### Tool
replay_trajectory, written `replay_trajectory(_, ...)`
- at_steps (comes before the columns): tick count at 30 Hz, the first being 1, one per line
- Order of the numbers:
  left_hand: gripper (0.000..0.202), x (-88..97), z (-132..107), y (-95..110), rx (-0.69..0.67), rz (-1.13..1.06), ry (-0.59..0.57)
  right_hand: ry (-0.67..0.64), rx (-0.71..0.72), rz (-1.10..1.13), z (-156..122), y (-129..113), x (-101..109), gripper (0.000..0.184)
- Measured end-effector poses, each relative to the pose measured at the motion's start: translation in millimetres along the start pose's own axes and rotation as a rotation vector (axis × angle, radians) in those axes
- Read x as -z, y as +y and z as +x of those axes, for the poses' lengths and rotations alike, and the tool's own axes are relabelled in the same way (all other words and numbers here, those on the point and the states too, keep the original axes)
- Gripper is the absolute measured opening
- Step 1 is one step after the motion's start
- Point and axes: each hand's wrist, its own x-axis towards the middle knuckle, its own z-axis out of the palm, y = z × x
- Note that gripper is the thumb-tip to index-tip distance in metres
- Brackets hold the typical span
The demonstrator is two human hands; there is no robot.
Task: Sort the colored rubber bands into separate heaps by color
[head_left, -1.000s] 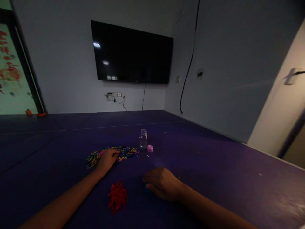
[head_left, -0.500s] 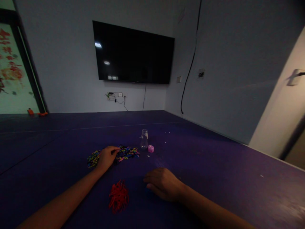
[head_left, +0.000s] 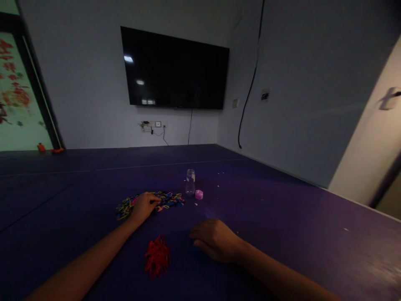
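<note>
A spread pile of multicoloured rubber bands (head_left: 169,200) lies on the purple surface, with yellow, blue, pink and black loops. My left hand (head_left: 144,207) rests over the middle of it, thumb and forefinger pinched together; whatever is between them is too small to make out. To the right, my right hand (head_left: 214,240) lies low on the surface with its fingers curled and pressed together. A little blue shows beneath its thumb, but the hand hides the rest. Between my forearms sits a separate heap of red rubber bands (head_left: 157,257).
Past the pile stands a clear, uncapped bottle (head_left: 190,184) with a pink cap (head_left: 199,195) beside it. White scraps dot the purple surface (head_left: 282,217). A television (head_left: 177,71) hangs on the wall behind, and a black cable (head_left: 250,88) dangles at the right.
My left hand has shifted slightly to the right over the multicoloured pile, its fingertips still pinched. My right hand stays in about the same place.
</note>
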Motion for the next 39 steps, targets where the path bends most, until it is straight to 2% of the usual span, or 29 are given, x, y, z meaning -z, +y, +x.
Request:
replay_trajectory(9,0.027,-3.9,1.9,2.8,-0.078,0.096,-0.056,0.011,-0.005,-0.016,0.0,1.9,-1.7,0.035)
replay_trajectory(13,0.027,-5.7,1.4,5.5,-0.089,0.063,-0.029,0.012,-0.006,-0.008,0.1,0.4,0.8,0.035)
replay_trajectory(20,0.014,-2.7,3.2,0.4,0.140,-0.279,0.120,0.015,-0.014,-0.003,-0.3,-0.2,1.0,0.036)
replay_trajectory(30,0.030,2.4,6.7,-0.3,0.299,-0.532,0.122,0.012,-0.029,-0.015,-0.6,0.8,-0.3,0.037)
replay_trajectory(34,0.031,2.7,5.2,12.7,0.324,-0.608,0.072,0.078,-0.118,0.005,0.1,4.4,-2.4,0.042)
replay_trajectory(36,0.029,2.2,0.9,26.9,0.317,-0.640,0.004,0.114,-0.203,0.009,0.6,7.4,-3.3,0.043)
replay_trajectory(39,0.022,0.4,-11.8,56.4,0.248,-0.686,-0.157,0.124,-0.363,-0.011,2.0,10.9,-2.9,0.042)
